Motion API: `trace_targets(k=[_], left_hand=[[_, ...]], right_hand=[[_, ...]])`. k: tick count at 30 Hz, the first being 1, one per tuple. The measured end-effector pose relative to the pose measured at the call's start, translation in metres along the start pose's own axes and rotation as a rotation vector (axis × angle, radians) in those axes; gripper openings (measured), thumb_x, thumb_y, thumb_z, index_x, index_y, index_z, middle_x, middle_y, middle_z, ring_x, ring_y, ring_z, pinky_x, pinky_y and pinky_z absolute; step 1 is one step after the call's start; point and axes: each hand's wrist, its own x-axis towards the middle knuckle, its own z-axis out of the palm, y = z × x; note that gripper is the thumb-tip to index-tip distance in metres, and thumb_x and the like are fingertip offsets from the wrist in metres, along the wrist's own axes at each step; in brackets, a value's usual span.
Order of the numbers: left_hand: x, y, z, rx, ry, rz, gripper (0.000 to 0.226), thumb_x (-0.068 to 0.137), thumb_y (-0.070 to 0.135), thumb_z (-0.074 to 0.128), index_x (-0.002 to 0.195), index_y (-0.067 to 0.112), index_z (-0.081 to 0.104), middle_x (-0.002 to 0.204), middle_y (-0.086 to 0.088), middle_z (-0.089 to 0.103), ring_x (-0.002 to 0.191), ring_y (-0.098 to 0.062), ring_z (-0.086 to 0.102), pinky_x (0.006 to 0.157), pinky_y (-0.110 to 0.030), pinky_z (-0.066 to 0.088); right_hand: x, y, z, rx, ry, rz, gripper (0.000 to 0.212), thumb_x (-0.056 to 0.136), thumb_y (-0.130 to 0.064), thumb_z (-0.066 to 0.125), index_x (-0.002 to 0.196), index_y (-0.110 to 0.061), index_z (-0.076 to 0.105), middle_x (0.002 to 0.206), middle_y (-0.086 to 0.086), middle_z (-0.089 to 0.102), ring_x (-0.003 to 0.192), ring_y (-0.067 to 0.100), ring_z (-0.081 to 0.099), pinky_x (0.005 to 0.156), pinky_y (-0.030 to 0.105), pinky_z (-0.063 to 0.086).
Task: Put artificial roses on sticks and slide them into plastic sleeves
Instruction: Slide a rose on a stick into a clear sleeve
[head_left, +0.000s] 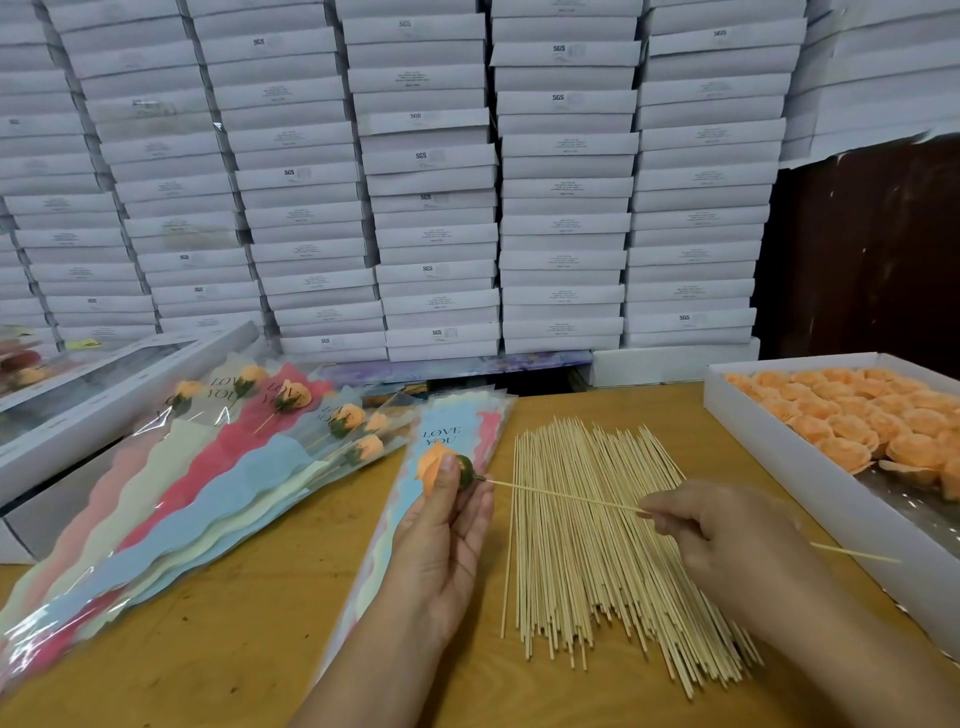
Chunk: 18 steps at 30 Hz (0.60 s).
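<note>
two hands (441, 525), one held rose (434, 467), six sleeved roses (293, 397).

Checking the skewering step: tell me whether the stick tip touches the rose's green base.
Touching: the head view shows the stick tip meeting the rose at its green base.
</note>
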Motion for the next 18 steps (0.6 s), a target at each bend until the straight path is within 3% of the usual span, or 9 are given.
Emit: trace_targets(k=[4,6,8,11,14,18], left_hand=[[-0.0008,-0.003,-0.0005,0.013,-0.003,0.0,0.038,0.072,0.021,0.076,0.103,0.0,0.068,0.087,-0.017,0.076,0.07,-0.017,0.075,0.067,-0.027,0.062],[-0.0011,-0.0033,-0.0008,0.016,0.0,-0.003,0.038,0.072,0.021,0.076,0.102,0.0,0.068,0.088,-0.017,0.075,0.071,-0.017,0.075,0.069,-0.027,0.062],[-0.001,-0.0032,-0.0006,0.014,0.004,-0.006,0.037,0.072,0.02,0.076,0.103,0.0,0.068,0.09,-0.018,0.075,0.072,-0.018,0.075,0.071,-0.028,0.062],[-0.0016,-0.002,-0.0002,-0.013,0.007,-0.016,0.032,0.076,0.019,0.075,0.101,0.001,0.069,0.096,-0.019,0.074,0.076,-0.018,0.074,0.07,-0.028,0.062],[-0.0026,0.0,0.0004,-0.032,0.007,-0.018,0.022,0.084,0.016,0.071,0.099,0.001,0.069,0.098,-0.019,0.073,0.075,-0.019,0.074,0.067,-0.027,0.063],[-0.004,-0.0003,0.0009,-0.026,0.012,-0.02,0.023,0.082,0.015,0.072,0.099,0.0,0.069,0.093,-0.019,0.073,0.07,-0.018,0.074,0.067,-0.028,0.062]], right_hand=[[-0.0014,-0.0022,0.0016,0.021,-0.014,-0.014,0.029,0.096,-0.017,0.059,0.115,-0.034,0.073,0.088,-0.023,0.063,0.081,-0.002,0.058,0.066,0.008,0.039],[-0.0014,-0.002,0.0034,0.053,-0.041,-0.015,0.03,0.096,-0.013,0.058,0.117,-0.03,0.073,0.09,-0.022,0.063,0.085,0.001,0.061,0.074,0.019,0.049],[-0.0017,-0.0022,0.0045,0.09,-0.042,-0.013,0.029,0.096,-0.014,0.059,0.116,-0.031,0.073,0.091,-0.022,0.064,0.082,0.001,0.062,0.072,0.017,0.048],[-0.0029,-0.0025,0.0049,0.188,-0.022,-0.017,0.029,0.095,-0.018,0.063,0.099,-0.047,0.065,0.086,-0.019,0.069,0.067,-0.004,0.06,0.057,0.01,0.044],[-0.0027,-0.0041,0.0048,0.215,0.022,-0.047,0.031,0.09,-0.019,0.071,0.079,-0.045,0.057,0.075,-0.014,0.065,0.081,-0.013,0.056,0.066,0.006,0.044],[-0.0044,-0.0069,0.0034,0.167,0.022,-0.051,0.029,0.089,-0.022,0.071,0.072,-0.042,0.059,0.068,-0.013,0.066,0.072,-0.001,0.061,0.061,0.016,0.05]])
